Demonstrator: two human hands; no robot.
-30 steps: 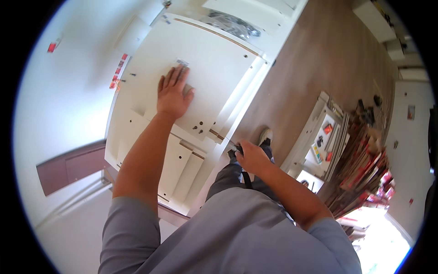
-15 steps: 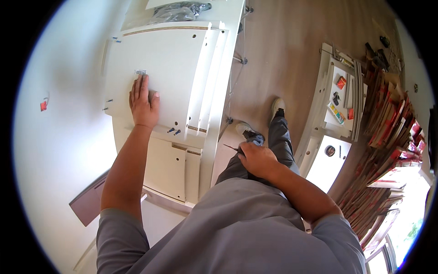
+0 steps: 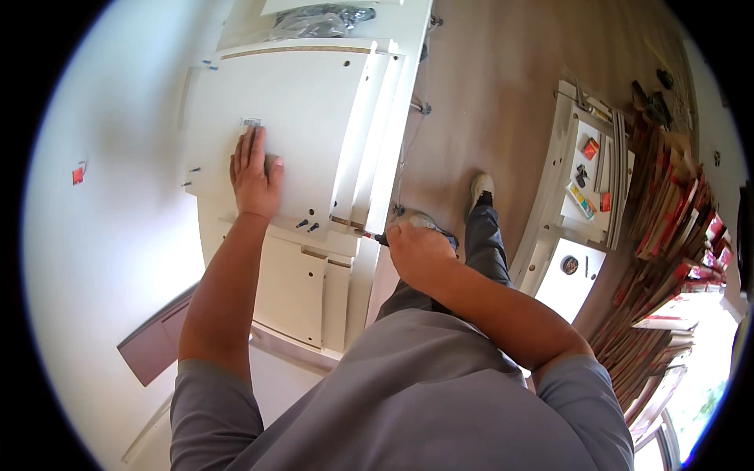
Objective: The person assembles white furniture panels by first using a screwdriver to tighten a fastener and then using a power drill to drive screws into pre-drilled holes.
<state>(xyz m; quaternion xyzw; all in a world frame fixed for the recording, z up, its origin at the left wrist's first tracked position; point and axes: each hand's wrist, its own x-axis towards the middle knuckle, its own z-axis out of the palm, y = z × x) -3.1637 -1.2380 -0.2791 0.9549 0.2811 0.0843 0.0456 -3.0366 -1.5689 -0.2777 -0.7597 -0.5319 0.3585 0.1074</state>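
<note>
My left hand (image 3: 257,177) lies flat on a white panel (image 3: 306,110), fingers stretched out beside a small printed label (image 3: 250,122). The panel is the top one of a stack and has round holes near its corners. My right hand (image 3: 420,253) is closed around a screwdriver (image 3: 382,239), most of its handle hidden in the fist. The thin shaft points left, to the near right corner of the stack; whether the tip touches a panel I cannot tell. Dark blue dowel-like fittings (image 3: 308,225) stand out at the panel's near edge, between my hands.
More white panels (image 3: 290,290) lie nearer me. A plastic bag (image 3: 322,20) rests at the far end. To the right, a low stack of boards (image 3: 567,204) carries a tube (image 3: 580,200), small red boxes (image 3: 590,147) and a roll of tape (image 3: 569,264). Flattened cardboard (image 3: 667,212) leans beyond.
My right hand has moved left and forward with the screwdriver, from in front of my legs to the stack's near right corner. The left hand stays flat on the panel.
</note>
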